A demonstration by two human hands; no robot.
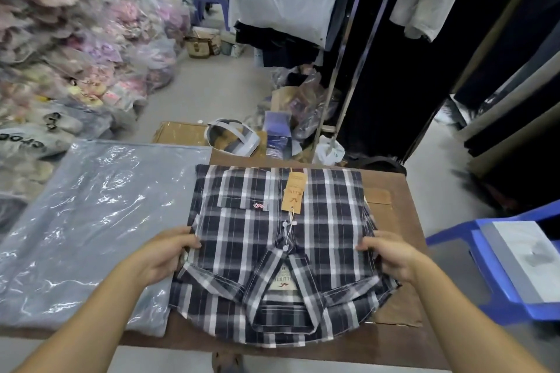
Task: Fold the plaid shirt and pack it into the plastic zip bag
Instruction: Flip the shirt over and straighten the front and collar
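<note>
Shirt (281,239) is laid folded on the tabletop (391,339). Its side edges are pinched by the left hand (165,254) and right hand (391,254). Bag (91,221) is spread just beside it.

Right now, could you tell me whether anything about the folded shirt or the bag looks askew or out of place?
Nothing serious stands out. The plaid shirt lies folded on the table, a hand at each side edge, left hand and right hand. The plastic zip bag lies flat beside it, only wrinkled.

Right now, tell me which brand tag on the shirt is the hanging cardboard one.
The tan tag on the placket of the plaid shirt, hanging by string; the other label is sewn inside the collar.
</note>
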